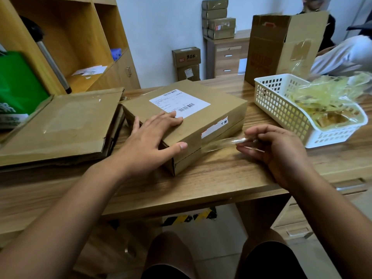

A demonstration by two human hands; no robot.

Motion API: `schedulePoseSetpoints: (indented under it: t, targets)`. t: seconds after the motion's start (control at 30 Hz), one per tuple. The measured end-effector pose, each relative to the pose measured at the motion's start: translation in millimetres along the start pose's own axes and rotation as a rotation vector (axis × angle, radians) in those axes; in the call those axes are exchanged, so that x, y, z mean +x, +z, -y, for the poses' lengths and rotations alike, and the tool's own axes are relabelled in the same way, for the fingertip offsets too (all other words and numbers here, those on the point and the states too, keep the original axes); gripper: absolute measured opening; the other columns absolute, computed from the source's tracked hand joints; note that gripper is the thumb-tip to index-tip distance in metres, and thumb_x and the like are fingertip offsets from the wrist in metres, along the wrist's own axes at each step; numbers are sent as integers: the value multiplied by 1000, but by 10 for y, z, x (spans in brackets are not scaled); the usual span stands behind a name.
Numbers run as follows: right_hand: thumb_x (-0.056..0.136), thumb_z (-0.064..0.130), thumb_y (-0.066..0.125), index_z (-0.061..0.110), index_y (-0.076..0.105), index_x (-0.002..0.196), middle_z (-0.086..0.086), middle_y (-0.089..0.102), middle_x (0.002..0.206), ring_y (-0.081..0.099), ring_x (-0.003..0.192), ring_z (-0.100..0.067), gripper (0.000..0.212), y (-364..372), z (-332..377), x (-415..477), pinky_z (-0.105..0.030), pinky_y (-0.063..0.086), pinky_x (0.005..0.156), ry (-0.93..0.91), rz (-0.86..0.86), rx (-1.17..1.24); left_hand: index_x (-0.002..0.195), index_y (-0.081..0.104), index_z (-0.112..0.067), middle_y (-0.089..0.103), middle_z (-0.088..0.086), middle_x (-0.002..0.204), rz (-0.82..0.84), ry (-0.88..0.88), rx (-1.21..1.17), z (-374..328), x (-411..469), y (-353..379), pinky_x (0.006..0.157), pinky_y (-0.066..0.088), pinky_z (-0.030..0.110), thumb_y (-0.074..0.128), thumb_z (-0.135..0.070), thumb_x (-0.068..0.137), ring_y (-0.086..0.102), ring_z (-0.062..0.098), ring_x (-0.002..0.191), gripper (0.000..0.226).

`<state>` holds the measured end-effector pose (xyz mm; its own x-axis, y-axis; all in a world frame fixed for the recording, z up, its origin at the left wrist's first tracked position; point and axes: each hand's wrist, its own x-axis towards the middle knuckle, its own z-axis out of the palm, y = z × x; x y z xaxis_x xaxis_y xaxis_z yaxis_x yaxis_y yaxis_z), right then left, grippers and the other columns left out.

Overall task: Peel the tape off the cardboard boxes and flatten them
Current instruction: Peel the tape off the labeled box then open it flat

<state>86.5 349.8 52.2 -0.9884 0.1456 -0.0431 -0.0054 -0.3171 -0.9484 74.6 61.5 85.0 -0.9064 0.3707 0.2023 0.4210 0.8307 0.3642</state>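
Note:
A flat brown cardboard box (211,115) with a white shipping label (179,102) lies on the wooden table (231,174). My left hand (149,137) presses flat on its near left corner, fingers spread, thumb along the front edge. A strip of clear tape (219,143) stretches from the box's front side to the right. My right hand (277,146) pinches the free end of that strip just right of the box. Flattened cardboard (60,125) lies in a stack at the left.
A white plastic basket (281,111) filled with crumpled peeled tape stands at the right. Behind it a tall open carton (267,47) stands upright, with another person's white sleeve (342,57) beside it. A green bag (18,87) and wooden shelves sit at the far left.

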Motion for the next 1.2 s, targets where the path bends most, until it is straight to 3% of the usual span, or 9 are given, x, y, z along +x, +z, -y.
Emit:
schedulePoseSetpoints:
  t: [0.17, 0.3, 0.37, 0.53, 0.67, 0.8, 0.87, 1.0, 1.2]
  targets:
    - [95, 2, 27, -5, 65, 100, -25, 72, 105, 70, 109, -35, 39, 32, -17, -68, -45, 59, 91, 32, 146, 25, 151, 35, -43, 23, -23, 162, 25, 30, -19, 56, -7, -53, 126, -5, 46, 32, -71, 81, 8, -7, 150, 76]
    - [95, -6, 32, 1, 67, 107, -17, 72, 116, 68, 113, -32, 38, 111, -66, -153, -50, 55, 97, 63, 258, -52, 150, 40, -39, 32, -18, 160, -37, 48, 14, -6, -24, -23, 126, 2, 43, 35, -40, 91, 17, -1, 150, 59]
    - [93, -15, 33, 5, 70, 105, -14, 72, 117, 69, 112, -31, 45, 175, -104, -211, -48, 57, 96, 47, 302, -127, 150, 39, -39, 33, -18, 159, -56, 39, 46, -52, -35, -1, 126, 2, 42, 37, -36, 89, 17, 1, 151, 61]
    - [95, -10, 38, -3, 70, 78, -27, 68, 88, 69, 90, -35, 36, 379, -150, -279, -45, 62, 84, 6, 292, -209, 152, 25, -41, 26, -16, 162, -52, 86, 217, -28, -31, 82, 126, 6, 48, 39, -74, 81, 15, 8, 153, 79]
    - [93, -5, 36, 1, 69, 72, -23, 63, 80, 66, 81, -37, 39, 412, -160, -236, -48, 62, 80, -17, 329, -233, 152, 22, -44, 24, -18, 162, -50, 91, 210, 3, -16, 80, 126, 5, 47, 36, -82, 77, 14, 7, 153, 86]
    - [88, 14, 47, 6, 66, 78, -17, 63, 84, 67, 75, -28, 23, 394, -166, -153, -42, 61, 73, 90, 412, -133, 153, 27, -42, 26, -17, 162, -48, 104, 159, 27, -14, 53, 126, 5, 46, 37, -80, 78, 14, 5, 152, 85]
    - [85, 25, 54, 4, 60, 81, -17, 64, 87, 66, 76, -27, 22, 357, -175, -132, -40, 61, 72, 140, 433, -31, 153, 29, -40, 27, -18, 161, -47, 112, 138, 37, -15, 31, 126, 4, 45, 53, -74, 82, 15, 5, 152, 82]
    - [77, 44, 80, 11, 64, 90, -13, 70, 99, 67, 97, -27, 39, 275, -227, -143, -41, 57, 92, 34, 430, -45, 151, 35, -39, 33, -17, 159, -117, 128, 152, 45, -10, 75, 125, 7, 44, 73, -43, 86, 22, 8, 151, 75]
    - [83, -3, 75, 15, 48, 94, -9, 67, 94, 71, 83, -19, 34, 440, -275, -139, -38, 62, 80, -217, 301, -227, 150, 38, -39, 36, -17, 157, -157, 137, 143, 48, -13, 91, 125, 9, 46, 75, -39, 86, 25, 9, 150, 74]
